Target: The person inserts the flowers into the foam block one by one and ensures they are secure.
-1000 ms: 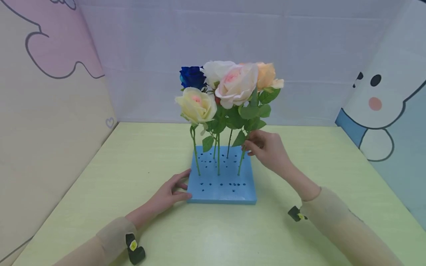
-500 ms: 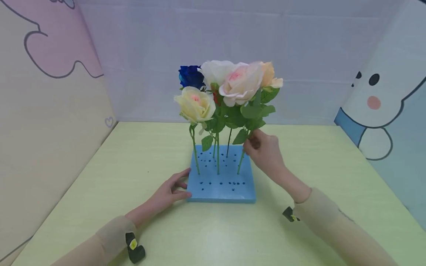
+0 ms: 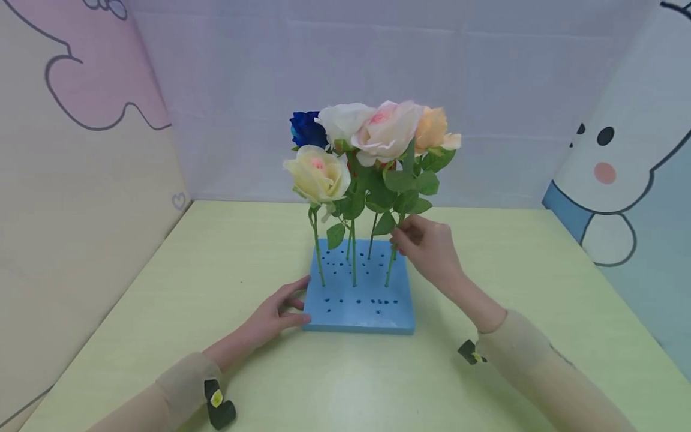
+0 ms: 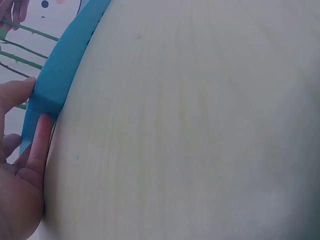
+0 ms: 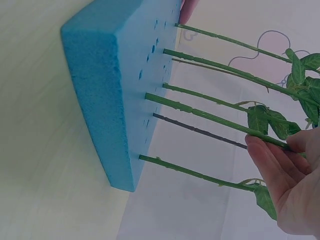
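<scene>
A blue foam block (image 3: 367,317) dotted with holes lies on the table, with several artificial roses standing in it. My right hand (image 3: 430,245) pinches the green stem (image 5: 217,119) of a pale pink rose (image 3: 387,133) between thumb and fingers; the stem's foot is in the block. My left hand (image 3: 274,313) rests against the block's left side, its fingers (image 4: 44,135) extended along the edge. Around the pink rose stand a cream rose (image 3: 317,175), a white rose (image 3: 342,123), a blue rose (image 3: 308,129) and a peach rose (image 3: 432,127). Some red petals are mostly hidden behind.
The pale green table (image 3: 232,240) extends around the block. A plain fabric backdrop (image 3: 243,78) rises at the back, and cartoon-printed panels (image 3: 610,144) flank both sides. Leaves (image 3: 402,180) crowd close above the right hand.
The pink rose's head tips right, then swings back left with its stem pinched. My right wrist is slightly further left than a second ago. The left hand keeps its place at the block.
</scene>
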Demonstrator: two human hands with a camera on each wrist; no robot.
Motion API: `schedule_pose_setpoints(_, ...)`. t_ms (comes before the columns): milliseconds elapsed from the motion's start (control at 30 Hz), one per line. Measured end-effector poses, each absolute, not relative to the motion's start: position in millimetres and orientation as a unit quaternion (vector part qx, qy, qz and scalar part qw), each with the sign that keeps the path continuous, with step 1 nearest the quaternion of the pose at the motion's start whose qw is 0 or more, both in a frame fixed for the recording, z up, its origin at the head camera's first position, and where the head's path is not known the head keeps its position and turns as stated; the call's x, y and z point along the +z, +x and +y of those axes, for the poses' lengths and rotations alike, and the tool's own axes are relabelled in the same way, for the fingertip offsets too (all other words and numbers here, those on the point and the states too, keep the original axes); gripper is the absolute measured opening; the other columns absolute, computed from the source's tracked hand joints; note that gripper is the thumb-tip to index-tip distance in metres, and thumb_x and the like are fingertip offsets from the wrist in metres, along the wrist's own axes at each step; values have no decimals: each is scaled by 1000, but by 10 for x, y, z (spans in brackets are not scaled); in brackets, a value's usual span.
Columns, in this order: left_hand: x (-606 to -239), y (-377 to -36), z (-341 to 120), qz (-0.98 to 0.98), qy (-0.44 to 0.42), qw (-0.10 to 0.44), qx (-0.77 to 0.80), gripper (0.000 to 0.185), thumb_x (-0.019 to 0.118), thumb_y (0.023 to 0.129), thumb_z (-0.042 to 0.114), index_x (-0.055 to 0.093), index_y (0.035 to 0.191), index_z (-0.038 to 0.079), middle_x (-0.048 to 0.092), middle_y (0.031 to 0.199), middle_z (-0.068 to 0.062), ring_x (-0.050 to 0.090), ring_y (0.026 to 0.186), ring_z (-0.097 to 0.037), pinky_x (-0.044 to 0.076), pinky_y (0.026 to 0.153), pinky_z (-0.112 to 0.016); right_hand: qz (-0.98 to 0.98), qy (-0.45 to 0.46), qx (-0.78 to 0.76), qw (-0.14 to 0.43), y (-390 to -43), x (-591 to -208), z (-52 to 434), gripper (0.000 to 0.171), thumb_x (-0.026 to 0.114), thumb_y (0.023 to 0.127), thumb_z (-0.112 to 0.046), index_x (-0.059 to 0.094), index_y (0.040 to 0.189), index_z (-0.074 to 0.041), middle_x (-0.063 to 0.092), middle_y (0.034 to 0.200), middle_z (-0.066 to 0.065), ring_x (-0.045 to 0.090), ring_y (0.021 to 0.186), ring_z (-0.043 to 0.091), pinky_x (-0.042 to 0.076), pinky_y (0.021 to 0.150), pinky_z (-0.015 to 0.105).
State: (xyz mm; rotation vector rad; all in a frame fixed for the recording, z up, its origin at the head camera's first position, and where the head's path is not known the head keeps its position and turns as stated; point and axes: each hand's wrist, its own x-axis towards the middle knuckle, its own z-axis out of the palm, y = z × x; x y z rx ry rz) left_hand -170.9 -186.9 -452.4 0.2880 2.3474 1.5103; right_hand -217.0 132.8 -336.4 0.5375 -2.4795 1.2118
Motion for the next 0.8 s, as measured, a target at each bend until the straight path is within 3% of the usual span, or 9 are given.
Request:
schedule_pose_setpoints(233, -4537, -1740, -1879, 827, 104, 161, 529, 81, 75, 87, 27, 32, 155, 28, 37, 159, -5, 55, 116, -23, 53, 86, -22, -864, 217, 416, 184, -2185, -3366, 1336, 7, 66, 92, -8, 69, 92, -3, 77, 81, 10, 72, 65, 17, 54, 58, 19)
schedule_pose_setpoints(467, -4516, -1732, -1882, 831, 99, 162, 523, 81, 75, 87, 26, 32, 155, 26, 38, 158, -6, 56, 117, -23, 53, 88, -26, -865, 230, 406, 184, -2178, -3366, 1330, 8, 67, 92, -10, 69, 95, -3, 77, 87, 12, 75, 75, 23, 62, 69, 36)
schedule_pose_setpoints(700, -4433, -1736, -1918, 849, 123, 139, 494, 77, 75, 87, 26, 37, 153, 21, 42, 154, -7, 60, 116, -23, 55, 91, -30, -876, 225, 389, 175, -2118, -3360, 1382, 16, 67, 93, -16, 67, 105, -5, 76, 97, 11, 75, 85, 23, 62, 74, 35)
schedule_pose_setpoints(800, -4375, -1761, -1977, 855, 150, 125, 481, 75, 74, 89, 25, 36, 153, 17, 41, 154, -10, 60, 117, -26, 57, 92, -33, -878, 231, 378, 180, -2076, -3356, 1454, 20, 68, 93, -17, 66, 111, -6, 75, 104, 9, 73, 95, 24, 61, 80, 40)
